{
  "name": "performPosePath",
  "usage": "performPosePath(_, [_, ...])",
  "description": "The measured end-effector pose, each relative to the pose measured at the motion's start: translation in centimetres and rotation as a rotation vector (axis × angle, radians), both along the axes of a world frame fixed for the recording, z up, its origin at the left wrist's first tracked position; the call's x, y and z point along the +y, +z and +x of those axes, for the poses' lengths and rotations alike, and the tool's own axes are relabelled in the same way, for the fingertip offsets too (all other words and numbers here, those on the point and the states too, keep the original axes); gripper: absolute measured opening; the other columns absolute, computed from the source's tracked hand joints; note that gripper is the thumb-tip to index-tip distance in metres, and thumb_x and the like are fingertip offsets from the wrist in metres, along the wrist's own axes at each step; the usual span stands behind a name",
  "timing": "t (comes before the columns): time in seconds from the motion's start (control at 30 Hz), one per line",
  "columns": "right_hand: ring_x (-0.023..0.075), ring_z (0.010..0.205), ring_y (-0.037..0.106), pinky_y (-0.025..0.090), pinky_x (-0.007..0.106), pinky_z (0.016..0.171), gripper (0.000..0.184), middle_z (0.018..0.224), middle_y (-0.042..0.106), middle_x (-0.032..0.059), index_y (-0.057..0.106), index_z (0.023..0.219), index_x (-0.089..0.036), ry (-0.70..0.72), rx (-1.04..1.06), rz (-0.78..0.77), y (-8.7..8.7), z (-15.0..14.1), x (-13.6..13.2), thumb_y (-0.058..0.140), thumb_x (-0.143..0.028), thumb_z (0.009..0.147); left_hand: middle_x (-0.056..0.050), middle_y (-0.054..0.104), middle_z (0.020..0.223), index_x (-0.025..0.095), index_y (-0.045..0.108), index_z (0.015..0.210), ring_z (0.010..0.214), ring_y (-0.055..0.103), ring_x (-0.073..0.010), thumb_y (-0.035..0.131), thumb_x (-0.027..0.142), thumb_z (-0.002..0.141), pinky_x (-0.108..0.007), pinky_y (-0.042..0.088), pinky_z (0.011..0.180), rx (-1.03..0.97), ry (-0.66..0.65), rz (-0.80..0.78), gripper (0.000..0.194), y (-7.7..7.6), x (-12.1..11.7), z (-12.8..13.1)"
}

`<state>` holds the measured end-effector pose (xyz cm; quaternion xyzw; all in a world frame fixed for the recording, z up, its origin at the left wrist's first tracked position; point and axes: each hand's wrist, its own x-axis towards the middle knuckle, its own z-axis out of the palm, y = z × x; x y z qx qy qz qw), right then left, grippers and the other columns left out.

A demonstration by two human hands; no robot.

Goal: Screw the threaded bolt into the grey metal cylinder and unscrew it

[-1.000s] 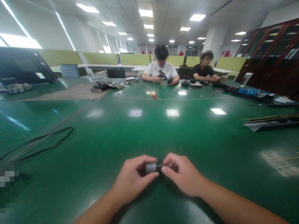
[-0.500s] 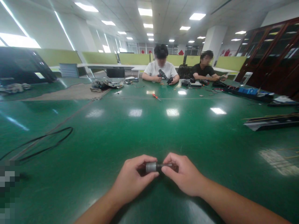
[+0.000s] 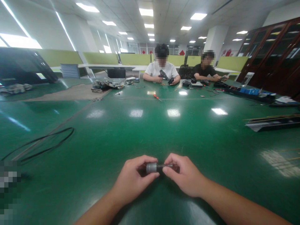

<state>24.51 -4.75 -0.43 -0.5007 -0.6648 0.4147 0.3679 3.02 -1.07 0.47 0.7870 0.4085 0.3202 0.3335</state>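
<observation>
Low in the middle of the head view, my left hand is closed around a grey metal cylinder; its exact kind cannot be made out. A thin dark shaft runs from the cylinder's right end. Thumb and fingers of my right hand pinch that shaft, and its far end is partly hidden by them. The part lies roughly level between both hands, just above or on the green tabletop.
Further off lies an orange screwdriver. A black cable loop is at left, a long dark tray at right. Across the table one person holds a drill; another person sits beside, near tools and parts.
</observation>
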Motion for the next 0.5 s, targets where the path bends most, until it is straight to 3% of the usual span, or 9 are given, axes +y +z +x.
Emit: performPosePath(0.5, [0.0108,0.058,0.051,0.035,0.021,0.055,0.008,0.066,0.058,-0.004,0.061,0.086,-0.018,-0.016,-0.031,0.009,0.09,-0.03,-0.15,0.062,-0.025,0.088,-0.002,0.077,0.087,0.02,0.074,0.095,0.078,0.072,-0.0186,0.076,0.024,0.075,-0.024,0.055,0.07,-0.009,0.006,-0.016,0.021,0.25,0.01,0.11])
